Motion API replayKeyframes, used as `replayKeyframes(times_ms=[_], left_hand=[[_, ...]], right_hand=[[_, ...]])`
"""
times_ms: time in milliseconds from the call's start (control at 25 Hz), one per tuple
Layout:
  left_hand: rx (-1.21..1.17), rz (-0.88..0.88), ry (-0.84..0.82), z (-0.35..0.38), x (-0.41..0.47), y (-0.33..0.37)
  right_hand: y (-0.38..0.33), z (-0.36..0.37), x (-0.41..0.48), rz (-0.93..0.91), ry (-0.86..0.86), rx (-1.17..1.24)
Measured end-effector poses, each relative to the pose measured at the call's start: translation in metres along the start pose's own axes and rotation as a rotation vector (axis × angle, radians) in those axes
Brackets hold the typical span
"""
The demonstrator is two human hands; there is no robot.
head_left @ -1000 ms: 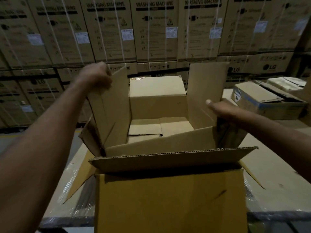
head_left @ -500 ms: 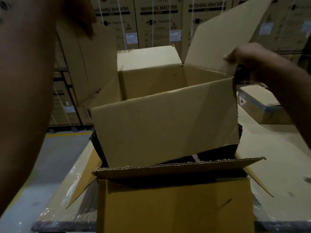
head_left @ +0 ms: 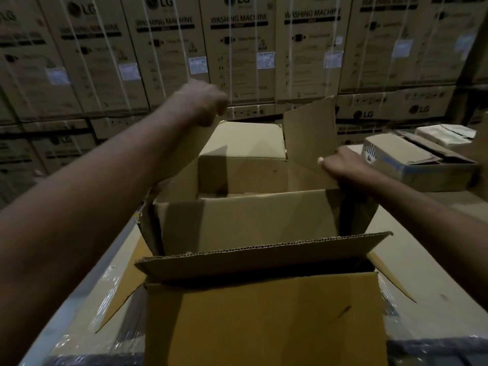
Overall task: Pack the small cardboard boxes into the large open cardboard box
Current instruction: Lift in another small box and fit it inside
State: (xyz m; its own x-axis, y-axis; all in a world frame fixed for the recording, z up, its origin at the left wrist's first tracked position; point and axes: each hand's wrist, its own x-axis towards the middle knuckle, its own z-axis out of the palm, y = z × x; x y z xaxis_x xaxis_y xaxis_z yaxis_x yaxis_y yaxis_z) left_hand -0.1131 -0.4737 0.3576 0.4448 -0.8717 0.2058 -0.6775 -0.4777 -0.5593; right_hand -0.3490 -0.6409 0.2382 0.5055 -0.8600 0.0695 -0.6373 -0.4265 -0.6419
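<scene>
The large open cardboard box [head_left: 264, 320] stands right in front of me, its near flap [head_left: 264, 257] folded out toward me. A smaller open cardboard box [head_left: 250, 220] sits partly down inside it, upright, with its upper half above the rim. My left hand [head_left: 203, 101] is closed on the top of that box's left flap [head_left: 195, 143]. My right hand [head_left: 343, 166] pinches the base of its raised right flap [head_left: 311, 133]. The smaller box looks empty inside; only a strip of its bottom shows.
The large box rests on a film-wrapped surface [head_left: 422, 260]. At the right on it lies a blue-and-brown carton [head_left: 422, 165] with white packets [head_left: 446, 133] behind. A wall of stacked washing-machine cartons [head_left: 237, 48] fills the background.
Half a second ago I held the smaller box high above the large box; it has since come back down into the opening. My hands dropped with it, still on the flaps.
</scene>
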Motion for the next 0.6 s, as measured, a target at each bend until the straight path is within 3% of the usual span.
replayKeyframes(times_ms=[80,160,280,320,400,520,600], left_hand=[[0.077,0.155,0.086,-0.010,-0.004,0.035],[0.090,0.262,0.043,-0.004,-0.008,0.062],[0.124,0.179,-0.108,0.020,-0.018,0.064],[0.118,0.157,-0.079,0.028,-0.023,0.058],[-0.076,0.015,0.123,0.041,-0.035,0.037],[-0.550,-0.306,0.531,0.065,-0.059,0.011],[-0.878,-0.436,0.592,0.083,-0.081,0.017]], right_hand=[[-0.005,-0.005,0.002,0.034,0.020,0.105],[-0.009,-0.010,0.004,0.032,0.051,0.147],[-0.011,-0.005,0.005,0.002,0.085,0.140],[-0.009,-0.002,0.008,0.010,0.097,0.184],[-0.010,0.000,0.010,0.057,0.127,0.333],[0.000,0.011,0.014,0.147,0.122,0.488],[0.012,0.020,0.010,0.148,0.026,0.415]])
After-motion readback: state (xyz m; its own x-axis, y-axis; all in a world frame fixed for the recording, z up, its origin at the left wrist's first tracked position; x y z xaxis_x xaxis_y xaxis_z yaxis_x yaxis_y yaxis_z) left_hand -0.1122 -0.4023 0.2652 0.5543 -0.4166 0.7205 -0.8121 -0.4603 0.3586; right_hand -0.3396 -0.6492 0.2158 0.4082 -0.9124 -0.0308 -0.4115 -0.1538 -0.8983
